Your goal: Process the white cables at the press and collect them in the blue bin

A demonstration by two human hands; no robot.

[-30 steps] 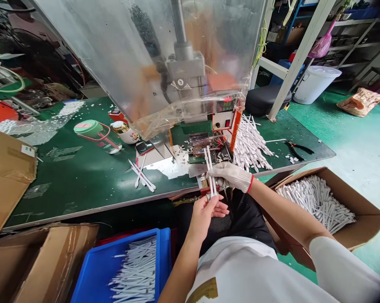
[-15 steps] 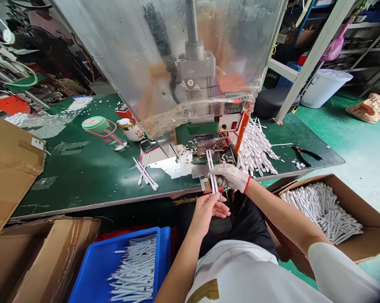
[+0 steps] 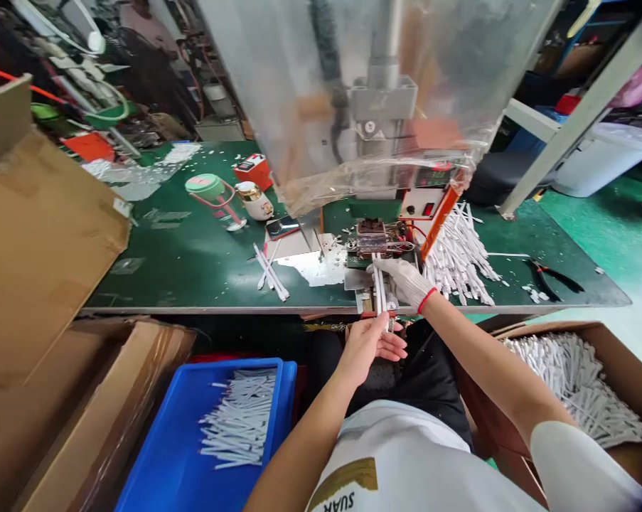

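Two slim white strips (image 3: 378,288) lie side by side, running from my body toward a small metal block (image 3: 371,238) on the machine. Their far ends meet the block's front edge; whether they go inside it I cannot tell. My bare left hand (image 3: 367,347) pinches the near ends between thumb and fingers, its other fingers loosely curled. Farther up, my right hand (image 3: 404,279), in a white glove with a red cuff, closes on the same strips from the right, close to the block. Its fingertips are partly hidden.
A heap of white strips (image 3: 459,256) lies right of the machine, near pliers (image 3: 552,277). Several loose strips (image 3: 270,272) lie left. A blue bin (image 3: 163,427) and cardboard box (image 3: 638,370) hold more. A plastic-covered guard (image 3: 299,163) hangs above; a bottle (image 3: 214,195) stands left.
The head view has turned left, so the bench and machine appear farther right. Both hands keep hold of the strips, whose far ends stay at the metal block.
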